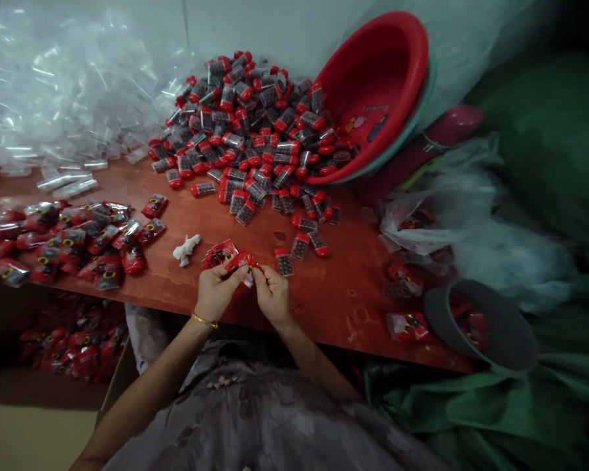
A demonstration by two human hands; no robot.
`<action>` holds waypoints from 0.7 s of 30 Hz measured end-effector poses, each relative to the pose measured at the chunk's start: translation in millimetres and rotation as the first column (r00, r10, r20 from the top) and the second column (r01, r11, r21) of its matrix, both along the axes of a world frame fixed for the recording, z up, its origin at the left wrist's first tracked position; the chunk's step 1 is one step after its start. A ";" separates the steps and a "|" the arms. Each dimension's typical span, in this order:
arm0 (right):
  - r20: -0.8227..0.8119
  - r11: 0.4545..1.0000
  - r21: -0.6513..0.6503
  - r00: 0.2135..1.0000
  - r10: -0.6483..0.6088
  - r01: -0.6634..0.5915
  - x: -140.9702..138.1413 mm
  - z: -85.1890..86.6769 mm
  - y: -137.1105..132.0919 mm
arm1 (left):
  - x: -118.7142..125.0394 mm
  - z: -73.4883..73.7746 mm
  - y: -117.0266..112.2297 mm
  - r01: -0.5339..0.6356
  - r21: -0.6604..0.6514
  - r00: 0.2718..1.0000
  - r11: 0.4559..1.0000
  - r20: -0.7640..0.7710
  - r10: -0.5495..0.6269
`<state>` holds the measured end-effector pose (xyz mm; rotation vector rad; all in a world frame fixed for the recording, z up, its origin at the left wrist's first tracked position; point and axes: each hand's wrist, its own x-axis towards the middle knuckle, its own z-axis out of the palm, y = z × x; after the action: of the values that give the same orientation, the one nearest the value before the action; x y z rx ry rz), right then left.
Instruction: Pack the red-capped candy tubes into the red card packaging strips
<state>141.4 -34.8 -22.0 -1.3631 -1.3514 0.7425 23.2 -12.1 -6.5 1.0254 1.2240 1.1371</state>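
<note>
At our far left, a pile of red wrapped packs lies on the reddish table, with clear plastic sleeves heaped behind it and more red packs in the box below. Next comes 1 crumpled white scrap, then a fanned stack of red printed pieces just beyond our left fingers.

Between our 2 hands, above the table's near edge, is 1 small red printed piece. To handle it well, we judge that light fingertip pressure, with the 2 pinches close together, should keep it flat without creasing the print.

Our left hand has thumb and fingers closed on its left part; whether they also grip the stack, we cannot tell. Our right hand pinches its right edge, thumb and fingertips pressed together. A pale bit shows beneath, its nature unclear.

Beyond our hands, red-capped clear containers with dark contents are heaped up to and into the tilted red basin. Furthest right, a grey bowl holds red items.
</note>
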 end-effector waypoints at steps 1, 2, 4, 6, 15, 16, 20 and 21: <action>0.022 1.000 0.009 1.000 -0.009 0.009 -0.2 -0.3 -0.4 | 1.3 -0.5 -0.2 -0.008 -0.020 1.000 1.000 0.015 0.009; 0.042 1.000 0.013 0.999 -0.023 0.023 -0.5 -0.9 -0.7 | 2.9 -1.2 -0.4 -0.020 -0.051 0.999 0.999 0.041 0.022; 0.078 0.999 0.011 0.995 -0.054 0.053 -0.7 -2.8 -0.8 | 7.1 -2.7 -0.8 -0.050 -0.125 0.992 0.991 0.112 0.064; 0.096 0.997 0.012 0.993 -0.075 0.075 -0.5 -5.0 0.0 | 12.0 -2.9 -2.0 -0.074 -0.184 0.976 0.980 0.188 0.109; 0.156 0.997 0.038 0.985 -0.071 0.066 18.9 -4.7 2.4 | 13.3 10.1 -2.6 -0.039 -0.375 0.930 0.926 0.326 0.171; 0.228 0.995 0.053 0.969 -0.090 0.080 25.5 -4.3 1.9 | 11.3 11.5 -1.0 -0.041 -0.395 0.925 0.918 0.333 0.184; 0.656 0.967 0.063 0.720 -0.227 0.247 53.1 -9.1 1.1 | 5.7 16.5 3.2 0.008 -0.429 0.914 0.903 0.369 0.167; 0.731 0.960 0.048 0.646 -0.222 0.275 58.1 -12.1 1.2 | 5.6 17.2 3.2 0.020 -0.428 0.913 0.904 0.376 0.158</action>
<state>199.5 -33.7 -34.1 -1.9751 -1.6927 0.0073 28.8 -9.0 10.7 0.3901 1.1084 1.0115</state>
